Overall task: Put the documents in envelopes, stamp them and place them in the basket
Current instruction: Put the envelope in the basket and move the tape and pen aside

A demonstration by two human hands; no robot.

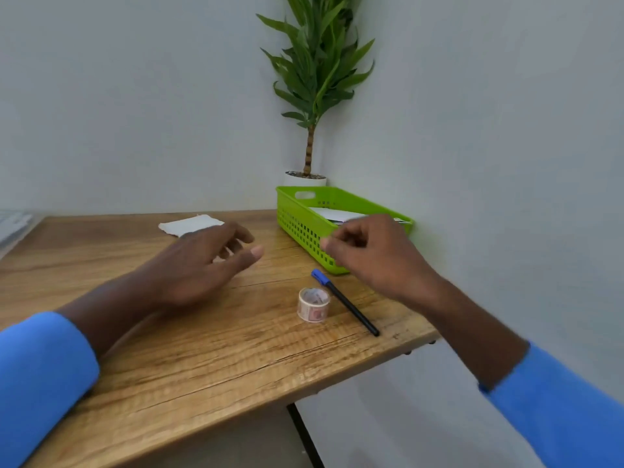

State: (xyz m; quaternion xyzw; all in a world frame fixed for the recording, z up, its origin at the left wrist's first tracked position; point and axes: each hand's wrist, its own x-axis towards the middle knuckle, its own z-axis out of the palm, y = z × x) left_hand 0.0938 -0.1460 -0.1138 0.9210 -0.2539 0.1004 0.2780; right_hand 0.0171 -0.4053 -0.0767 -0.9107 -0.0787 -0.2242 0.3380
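Hovering over the wooden surface (209, 349) with left hand (199, 261) fingers spread empty, right hand (374, 255) fingers curling loosely, empty, beside the green slotted plastic basket (304, 224) already holding white envelopes (334, 214), likely reaching for the next piece

Open wood on the surface (189, 349) in front of the green basket (304, 228), wide enough for a hand to sweep through. Just before the basket's near corner, a pen (347, 304) lies slantwise with a stamp roll (313, 305) beside it, narrowing that lane. Left of the basket, a white paper (189, 224) lies flat. Behind it a potted plant (315, 79) fills the corner, and the wall closes off the basket's right side.
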